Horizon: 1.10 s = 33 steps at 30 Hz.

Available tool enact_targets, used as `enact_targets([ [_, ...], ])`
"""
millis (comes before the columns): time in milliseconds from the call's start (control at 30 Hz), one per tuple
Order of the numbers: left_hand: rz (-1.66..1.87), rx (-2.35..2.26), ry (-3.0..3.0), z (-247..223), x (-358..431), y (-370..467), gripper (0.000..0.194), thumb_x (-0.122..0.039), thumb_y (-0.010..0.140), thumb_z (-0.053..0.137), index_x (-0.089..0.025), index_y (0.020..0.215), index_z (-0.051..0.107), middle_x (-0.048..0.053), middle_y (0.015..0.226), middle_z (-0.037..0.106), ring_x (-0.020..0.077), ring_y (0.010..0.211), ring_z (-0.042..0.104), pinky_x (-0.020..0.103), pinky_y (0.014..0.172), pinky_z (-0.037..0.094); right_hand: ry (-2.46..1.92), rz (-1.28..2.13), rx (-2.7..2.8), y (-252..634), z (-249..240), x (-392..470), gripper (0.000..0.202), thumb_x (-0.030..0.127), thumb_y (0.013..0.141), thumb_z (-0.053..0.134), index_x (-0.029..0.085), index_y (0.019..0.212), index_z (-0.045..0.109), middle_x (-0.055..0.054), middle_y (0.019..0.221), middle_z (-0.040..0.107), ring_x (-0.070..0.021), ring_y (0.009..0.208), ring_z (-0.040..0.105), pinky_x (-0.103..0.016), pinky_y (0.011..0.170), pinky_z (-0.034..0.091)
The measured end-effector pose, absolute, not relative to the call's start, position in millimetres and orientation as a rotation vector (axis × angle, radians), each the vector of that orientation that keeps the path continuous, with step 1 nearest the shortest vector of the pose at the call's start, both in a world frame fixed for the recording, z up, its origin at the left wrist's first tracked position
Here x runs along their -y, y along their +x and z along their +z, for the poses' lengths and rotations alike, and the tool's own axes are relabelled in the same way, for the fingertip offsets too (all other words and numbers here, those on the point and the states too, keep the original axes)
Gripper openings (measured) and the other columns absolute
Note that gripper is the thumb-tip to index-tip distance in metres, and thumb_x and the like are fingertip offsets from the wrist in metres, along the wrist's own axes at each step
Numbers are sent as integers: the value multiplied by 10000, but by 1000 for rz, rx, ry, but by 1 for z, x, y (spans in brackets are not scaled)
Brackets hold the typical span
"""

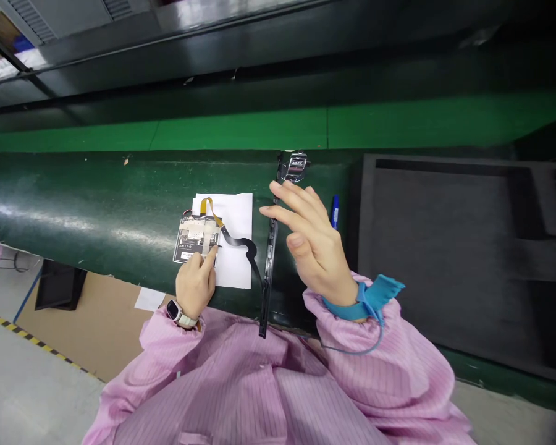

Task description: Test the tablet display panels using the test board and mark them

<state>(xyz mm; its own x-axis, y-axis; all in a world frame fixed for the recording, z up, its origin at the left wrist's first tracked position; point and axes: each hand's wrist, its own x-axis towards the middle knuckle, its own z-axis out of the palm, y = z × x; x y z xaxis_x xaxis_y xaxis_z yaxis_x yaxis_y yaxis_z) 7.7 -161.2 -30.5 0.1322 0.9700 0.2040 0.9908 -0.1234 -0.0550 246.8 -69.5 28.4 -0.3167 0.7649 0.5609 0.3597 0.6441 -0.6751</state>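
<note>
My left hand has its index finger stretched onto the right edge of a flat, square electronic module with a label and pale tape; the other fingers are curled. From the module's top, a gold and black flex cable loops across white paper to a long, thin black bar. Over the bar's upper half hovers my right hand, open, fingers spread and nothing in them. Whether its fingertips touch the bar I cannot tell. Beyond them, a small shiny clamp-like part sits by the bar's far end.
A blue marker lies right of my right hand. The large black foam tray covers the right side of the green bench. A blue wrist strap with a thin cord circles my right wrist. Below left is a black bin.
</note>
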Motion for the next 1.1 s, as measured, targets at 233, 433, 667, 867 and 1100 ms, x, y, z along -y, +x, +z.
enact_targets([
  [233,-239,1970,-2233,-33,161,4,431,-172,1002,389,-181,1354,639,46,792,564,193,648,530,326,601,418,-895,542,1934,249,33,72,504,552,1048,298,288,1305,641,-24,1558,502,-266,1472,431,-547,1198,384],
  [433,-496,1691,-2491,-31,165,1,393,-269,1011,485,-195,1365,639,116,1038,673,246,923,605,366,798,491,-1093,704,1921,268,60,95,442,450,961,589,259,1359,582,-76,1624,396,-305,1407,519,-450,998,568],
  [667,-503,1614,-2601,-29,160,-2,335,-253,991,540,-235,1287,696,127,1246,708,298,1120,587,439,930,458,-1403,847,1556,308,41,107,688,107,794,538,295,1455,514,-115,1668,286,-253,996,742,-367,701,619],
  [867,-488,1681,-2604,-30,157,-3,329,-269,986,556,-252,1285,692,106,1227,729,295,1131,614,438,940,443,-1263,799,1307,314,14,105,617,63,778,562,306,1345,570,-111,1614,406,-299,1307,621,-372,778,634],
  [1100,-961,1859,-2449,-11,156,-8,173,-245,989,532,-232,1054,691,68,1062,754,256,1048,643,419,949,435,-1173,989,1193,280,-13,99,443,75,754,525,219,1172,566,-149,1589,430,-272,1411,530,-442,989,579],
])
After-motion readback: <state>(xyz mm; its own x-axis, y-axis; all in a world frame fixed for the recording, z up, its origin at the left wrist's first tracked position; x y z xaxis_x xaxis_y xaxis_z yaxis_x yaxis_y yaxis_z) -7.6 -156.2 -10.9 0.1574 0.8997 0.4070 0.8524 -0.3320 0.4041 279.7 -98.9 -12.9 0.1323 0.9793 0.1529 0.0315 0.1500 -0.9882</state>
